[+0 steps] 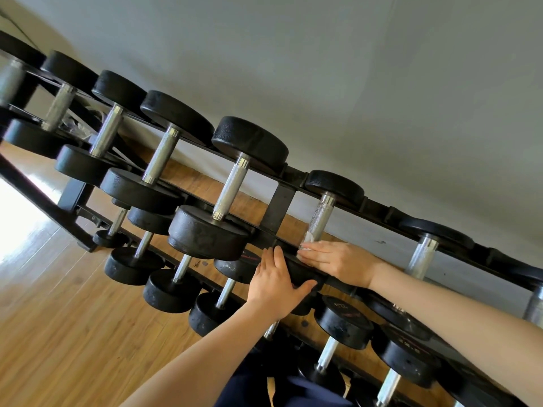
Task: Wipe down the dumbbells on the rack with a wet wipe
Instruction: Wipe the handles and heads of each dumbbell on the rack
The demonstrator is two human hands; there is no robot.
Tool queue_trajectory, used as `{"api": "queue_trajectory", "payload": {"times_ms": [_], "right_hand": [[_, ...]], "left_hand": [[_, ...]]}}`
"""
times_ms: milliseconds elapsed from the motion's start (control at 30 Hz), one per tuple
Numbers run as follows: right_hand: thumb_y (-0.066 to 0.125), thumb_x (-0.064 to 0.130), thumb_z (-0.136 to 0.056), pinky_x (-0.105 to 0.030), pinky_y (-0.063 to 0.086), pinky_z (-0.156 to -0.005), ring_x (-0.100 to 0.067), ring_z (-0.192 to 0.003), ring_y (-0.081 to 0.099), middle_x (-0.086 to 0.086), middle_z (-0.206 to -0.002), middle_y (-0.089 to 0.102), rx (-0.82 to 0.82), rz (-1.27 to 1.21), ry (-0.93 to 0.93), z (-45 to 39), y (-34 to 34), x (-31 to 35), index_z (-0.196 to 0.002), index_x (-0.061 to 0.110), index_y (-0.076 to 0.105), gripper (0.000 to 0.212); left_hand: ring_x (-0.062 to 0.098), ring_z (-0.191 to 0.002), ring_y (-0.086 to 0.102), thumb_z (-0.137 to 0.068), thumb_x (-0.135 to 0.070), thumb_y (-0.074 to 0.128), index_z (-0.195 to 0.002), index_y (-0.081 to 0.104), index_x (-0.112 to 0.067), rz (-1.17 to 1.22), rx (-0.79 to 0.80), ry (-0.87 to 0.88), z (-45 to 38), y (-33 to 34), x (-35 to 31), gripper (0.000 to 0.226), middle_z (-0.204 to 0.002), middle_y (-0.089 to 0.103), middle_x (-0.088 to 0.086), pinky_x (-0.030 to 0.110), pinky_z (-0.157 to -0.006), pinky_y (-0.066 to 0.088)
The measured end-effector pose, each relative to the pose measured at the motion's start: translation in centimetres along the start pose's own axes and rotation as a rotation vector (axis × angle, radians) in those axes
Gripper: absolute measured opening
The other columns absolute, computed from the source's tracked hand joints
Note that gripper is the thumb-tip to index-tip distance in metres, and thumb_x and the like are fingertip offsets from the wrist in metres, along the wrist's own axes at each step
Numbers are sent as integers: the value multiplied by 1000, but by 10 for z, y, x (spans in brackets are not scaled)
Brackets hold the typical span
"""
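Upper tier of rack (277, 207): dumbbells sit side by side, with open gaps between neighbouring handles showing floor and wall. The widest gap lies between the large dumbbell (232, 188) and the small dumbbell (323, 214), but an upright black bracket stands in it. The left hand (276, 284) and right hand (338, 264) cover the near head of the small dumbbell. The lower tier (346, 327) is closely packed under the front rail. Wood floor (67, 333) to the left is open.
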State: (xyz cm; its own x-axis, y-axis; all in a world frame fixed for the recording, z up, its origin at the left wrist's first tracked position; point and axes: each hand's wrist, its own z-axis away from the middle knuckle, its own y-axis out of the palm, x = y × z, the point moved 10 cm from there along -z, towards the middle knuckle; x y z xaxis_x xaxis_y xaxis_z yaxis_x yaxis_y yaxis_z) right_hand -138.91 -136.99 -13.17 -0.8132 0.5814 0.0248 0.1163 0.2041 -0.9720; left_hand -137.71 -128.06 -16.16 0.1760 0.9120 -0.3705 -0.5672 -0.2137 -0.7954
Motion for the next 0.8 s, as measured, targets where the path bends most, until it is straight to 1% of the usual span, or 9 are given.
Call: {"api": "queue_trajectory", "payload": {"times_ms": [100,233,333,400,433,567,633,700,800], "right_hand": [[44,8,-88,-32,43,-100,-22,-112,62,-9,-117,67,5,11,15,-7,4,2,-110,3,69,34],[44,7,-88,-32,46,-99,-22,-111,62,-9,-118,67,32,-4,-2,-7,8,1,-112,2,68,34],[56,0,-83,-32,43,-99,-21,-111,62,-9,-119,66,-8,0,-21,5,-7,-2,-113,3,67,32],[73,-8,-70,-32,41,-98,-23,-110,63,-11,-118,66,-53,14,88,6,-23,-18,-112,2,68,43],[76,-11,-64,-34,41,-97,-25,-109,64,-12,-117,66,-83,31,179,4,-30,-31,-111,1,67,50],[75,-24,-56,-43,40,-96,-33,-110,62,-19,-117,64,-193,78,523,2,-39,-79,-114,-5,64,62],[74,-24,-56,-46,38,-96,-35,-112,60,-20,-118,64,-199,59,594,2,-30,-79,-115,-6,63,63],[76,-18,-57,-43,40,-96,-32,-110,62,-19,-116,65,-163,23,515,-3,-17,-56,-113,-4,65,58],[85,-4,-56,-36,50,-94,-27,-108,64,-14,-112,68,33,-24,203,-12,7,-5,-107,0,69,53]], "left_hand": [[29,-149,9,-87,-69,47,-153,2,-4,-3,-14,4,-1,-1,0,102,-160,9,19,37,-121,16],[29,-148,12,-86,-69,49,-152,4,-5,6,-25,5,0,-2,0,102,-159,12,19,37,-120,17],[30,-148,11,-86,-70,48,-153,3,-5,5,-18,-1,0,0,1,103,-159,11,19,37,-120,17],[30,-149,9,-87,-70,47,-153,2,-5,2,-14,-1,0,0,1,103,-160,9,19,38,-121,16],[29,-149,8,-87,-70,46,-153,1,-4,-1,-9,1,0,0,1,103,-160,7,18,37,-121,15],[29,-149,6,-88,-70,44,-153,-1,-4,-10,10,0,0,0,0,103,-161,5,17,38,-121,14],[29,-149,6,-88,-70,45,-153,-1,-4,-12,12,-2,0,1,1,103,-161,5,18,38,-121,13],[29,-149,6,-88,-70,45,-153,0,-4,-14,5,-3,-1,1,1,103,-160,6,18,38,-121,14],[29,-148,10,-87,-70,47,-153,2,-4,-13,-8,6,-1,0,0,103,-160,10,17,38,-121,15]]}}
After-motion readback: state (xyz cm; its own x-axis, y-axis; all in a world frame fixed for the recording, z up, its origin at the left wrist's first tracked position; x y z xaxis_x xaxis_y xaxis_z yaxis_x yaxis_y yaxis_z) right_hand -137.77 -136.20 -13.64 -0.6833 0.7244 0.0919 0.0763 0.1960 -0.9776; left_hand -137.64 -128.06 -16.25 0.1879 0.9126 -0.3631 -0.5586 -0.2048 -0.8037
